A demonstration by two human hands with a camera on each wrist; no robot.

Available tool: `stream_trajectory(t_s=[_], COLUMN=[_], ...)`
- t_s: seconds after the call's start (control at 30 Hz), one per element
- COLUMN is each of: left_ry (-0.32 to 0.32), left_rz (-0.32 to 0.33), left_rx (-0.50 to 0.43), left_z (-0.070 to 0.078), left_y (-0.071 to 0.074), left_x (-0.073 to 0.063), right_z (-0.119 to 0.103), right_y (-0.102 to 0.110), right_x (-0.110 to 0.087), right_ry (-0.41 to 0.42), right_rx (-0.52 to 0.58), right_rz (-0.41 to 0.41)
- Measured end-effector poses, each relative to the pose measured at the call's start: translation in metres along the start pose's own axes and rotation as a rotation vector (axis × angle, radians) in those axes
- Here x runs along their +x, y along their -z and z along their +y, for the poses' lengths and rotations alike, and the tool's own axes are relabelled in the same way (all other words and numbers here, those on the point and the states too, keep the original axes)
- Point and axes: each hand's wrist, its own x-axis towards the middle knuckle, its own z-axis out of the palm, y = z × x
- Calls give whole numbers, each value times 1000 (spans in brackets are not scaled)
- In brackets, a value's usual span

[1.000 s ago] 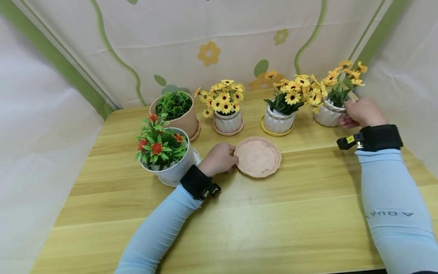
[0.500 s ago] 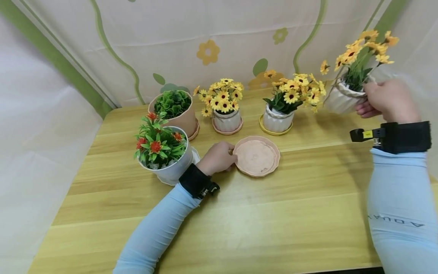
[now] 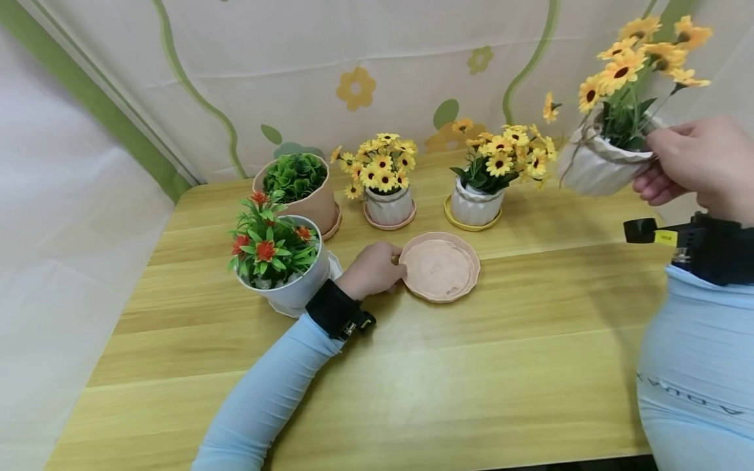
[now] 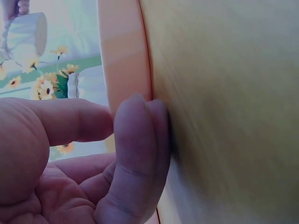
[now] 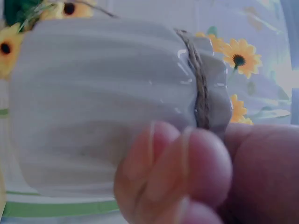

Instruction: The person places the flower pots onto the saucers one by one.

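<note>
At the upper right of the head view, my right hand (image 3: 701,167) grips the rim of a white ceramic flowerpot (image 3: 597,163) with yellow daisy-like flowers. The pot is in the air, slightly tilted, with twine tied round its neck; the right wrist view shows the fingertips (image 5: 198,163) against its ribbed wall. My left hand (image 3: 371,269) pinches the left edge of a round pink plant saucer (image 3: 442,268) lying on the table. In the left wrist view, thumb and curled fingers meet at the saucer's rim (image 4: 124,56).
Two white pots of yellow flowers, one on a pink saucer (image 3: 390,208) and one on a yellow saucer (image 3: 476,208), stand behind. At left are a peach pot (image 3: 315,203) with green leaves and a white pot (image 3: 294,288) with red flowers. A curtain (image 3: 412,59) hangs behind the table.
My right hand has lifted the yellow-flowered flowerpot off the table and carried it up and to the right. My left hand stays at the saucer's edge.
</note>
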Motion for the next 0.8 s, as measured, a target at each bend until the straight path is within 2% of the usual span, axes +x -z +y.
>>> stream_trajectory(t_s=[0.2,0.4,0.6,0.8], left_ry=[-8,2,-2,-4], left_rz=[1,-6,-4,0], left_rx=[6,1,9,17], left_z=[-2,-3,-5,-5], left_y=[0,-1,-1,-1], left_x=[0,2,3,4], right_z=[-10,-19,-37,-52], right_y=[-4,-12,-32,-60], right_x=[-10,-14,-24,-27], right_ry=[62,127,185,221], right_rx=[-32,-51,-64,-64], right_rz=[-40,-138,-256,-373])
